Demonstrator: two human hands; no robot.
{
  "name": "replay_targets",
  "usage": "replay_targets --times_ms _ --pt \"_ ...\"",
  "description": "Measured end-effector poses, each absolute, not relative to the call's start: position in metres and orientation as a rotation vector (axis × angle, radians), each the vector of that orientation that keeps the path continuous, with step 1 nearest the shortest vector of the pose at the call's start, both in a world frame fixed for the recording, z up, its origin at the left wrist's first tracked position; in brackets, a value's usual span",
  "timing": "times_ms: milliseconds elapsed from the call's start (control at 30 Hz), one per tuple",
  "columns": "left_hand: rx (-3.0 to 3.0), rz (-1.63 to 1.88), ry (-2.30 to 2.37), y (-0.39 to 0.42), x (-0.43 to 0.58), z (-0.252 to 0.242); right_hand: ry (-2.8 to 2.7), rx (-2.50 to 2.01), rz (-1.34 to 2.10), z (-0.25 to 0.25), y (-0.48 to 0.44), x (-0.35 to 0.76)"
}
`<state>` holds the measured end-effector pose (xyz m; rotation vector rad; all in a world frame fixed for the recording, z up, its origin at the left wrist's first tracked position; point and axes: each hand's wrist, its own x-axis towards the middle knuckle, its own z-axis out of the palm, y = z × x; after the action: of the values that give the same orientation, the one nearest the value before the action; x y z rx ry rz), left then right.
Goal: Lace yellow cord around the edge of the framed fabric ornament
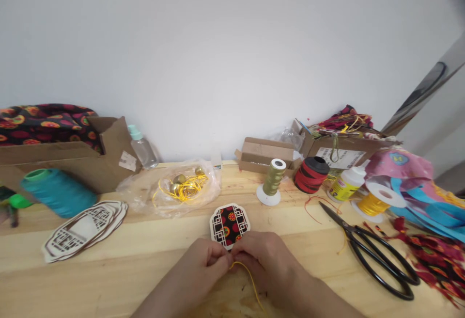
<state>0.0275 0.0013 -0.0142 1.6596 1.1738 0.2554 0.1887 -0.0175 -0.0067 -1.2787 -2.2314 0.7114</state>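
Note:
A wooden fretwork plaque [229, 223] with black, red and orange patterned fabric in its middle lies at the centre of the table. At its near edge my left hand [207, 264] and my right hand [267, 262] meet, fingertips pinched together. A thin yellow cord [251, 279] comes out between the fingers and trails down toward the table's near side. Both hands are closed on the cord; its other end and any knot are hidden by the fingers. Whether the fingers also touch the plaque's lower edge, I cannot tell.
Left: fretwork blanks [85, 228], a teal thread cone [58, 192] and a plastic bag [185, 187] with bells and yellow cord. Right: a green-gold spool [274, 177], red ribbon roll [311, 175], glue bottle [347, 182], yellow cord spool [378, 201], black scissors [374, 250] and fabric scraps [439, 264].

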Motion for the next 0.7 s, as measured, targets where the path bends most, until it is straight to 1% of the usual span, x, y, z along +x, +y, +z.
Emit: replay_targets --times_ms 200,567,700 --pt "1.696 0.26 1.168 0.0011 0.029 -0.0126 -2.326 -1.303 0.611 -0.012 -0.0166 0.188" --pt "1.685 0.284 1.086 0.0029 0.0285 -0.0073 -2.191 -1.33 0.694 -0.0074 -0.0186 0.1878" --pt "1.688 0.282 1.08 0.0026 0.0285 -0.0081 -2.216 -1.296 0.663 -0.0076 -0.0188 0.1883"
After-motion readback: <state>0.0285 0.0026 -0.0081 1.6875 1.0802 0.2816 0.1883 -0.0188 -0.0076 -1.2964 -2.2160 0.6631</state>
